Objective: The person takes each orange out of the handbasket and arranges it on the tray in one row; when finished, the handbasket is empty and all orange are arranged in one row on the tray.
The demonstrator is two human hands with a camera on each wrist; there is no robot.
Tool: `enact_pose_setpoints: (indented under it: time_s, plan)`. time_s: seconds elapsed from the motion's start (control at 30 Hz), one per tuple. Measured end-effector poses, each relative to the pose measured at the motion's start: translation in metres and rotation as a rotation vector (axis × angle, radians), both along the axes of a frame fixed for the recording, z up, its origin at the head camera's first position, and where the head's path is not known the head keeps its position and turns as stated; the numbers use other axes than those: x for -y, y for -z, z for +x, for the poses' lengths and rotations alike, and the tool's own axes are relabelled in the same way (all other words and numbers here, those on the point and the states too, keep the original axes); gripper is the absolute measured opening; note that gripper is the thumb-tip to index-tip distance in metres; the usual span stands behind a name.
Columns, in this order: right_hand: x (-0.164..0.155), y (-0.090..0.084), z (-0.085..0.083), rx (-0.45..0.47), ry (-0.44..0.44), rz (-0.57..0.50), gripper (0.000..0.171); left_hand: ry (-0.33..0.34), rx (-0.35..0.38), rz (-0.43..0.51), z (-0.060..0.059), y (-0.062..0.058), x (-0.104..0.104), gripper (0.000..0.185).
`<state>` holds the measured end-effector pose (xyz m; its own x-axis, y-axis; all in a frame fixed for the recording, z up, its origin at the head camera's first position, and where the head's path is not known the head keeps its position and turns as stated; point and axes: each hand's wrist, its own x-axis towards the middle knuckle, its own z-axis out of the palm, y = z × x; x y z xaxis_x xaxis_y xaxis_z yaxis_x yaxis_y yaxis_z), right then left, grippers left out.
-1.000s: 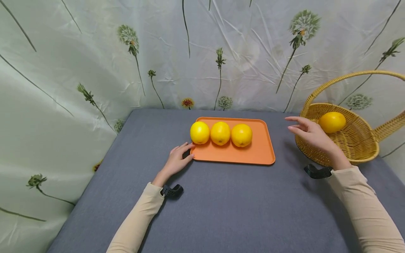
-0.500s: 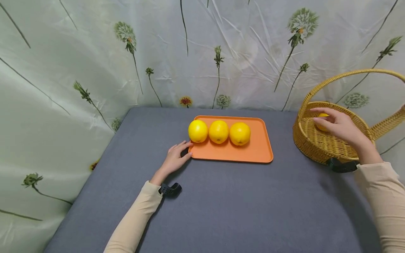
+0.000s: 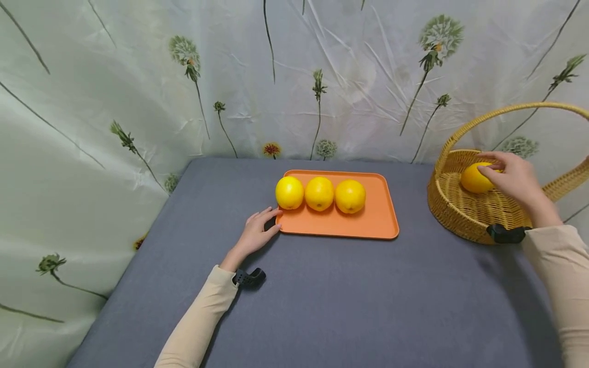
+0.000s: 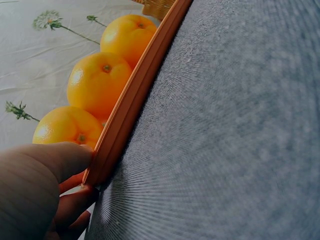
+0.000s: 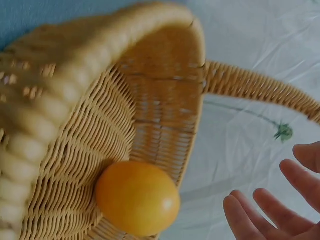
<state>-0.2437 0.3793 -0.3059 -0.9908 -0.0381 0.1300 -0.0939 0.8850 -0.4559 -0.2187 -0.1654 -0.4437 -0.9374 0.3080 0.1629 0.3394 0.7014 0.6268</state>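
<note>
On the orange tray [image 3: 338,227], three oranges [image 3: 319,194] stand in a row along the back left. My left hand [image 3: 257,232] rests at the tray's left edge, fingers extended; in the left wrist view its thumb [image 4: 70,156] touches the rim near the corner. At the right, a wicker basket [image 3: 453,214] with a tall handle has one orange [image 3: 475,179] inside, toward the back. My right hand [image 3: 517,181] hovers over the basket. Its fingers overlap that orange in the head view, but the right wrist view shows the loose fingers [image 5: 280,210] apart from the orange [image 5: 139,199].
A grey cloth covers the table [image 3: 322,296]. Behind it hangs a pale curtain [image 3: 257,61] printed with flowers. The basket's arched handle [image 3: 506,108] rises over the right hand's surroundings. Each wrist carries a black band [image 3: 250,277].
My right hand has moved right, from beside the basket's left rim to over its inside, uncovering more of the orange there since half a second ago. My left hand and the tray have stayed put.
</note>
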Motion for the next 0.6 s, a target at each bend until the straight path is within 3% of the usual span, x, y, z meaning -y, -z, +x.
enact_pose_setpoints:
  time_s: [0.33,0.6]
  plan:
    - [-0.013,0.004,-0.015,-0.058,0.024,0.098,0.044,0.001,-0.005,0.017,0.001,0.001,-0.001,0.043]
    - [-0.019,0.011,-0.023,0.016,0.046,0.072,0.052,0.007,-0.010,0.017,0.001,0.001,0.000,0.043]
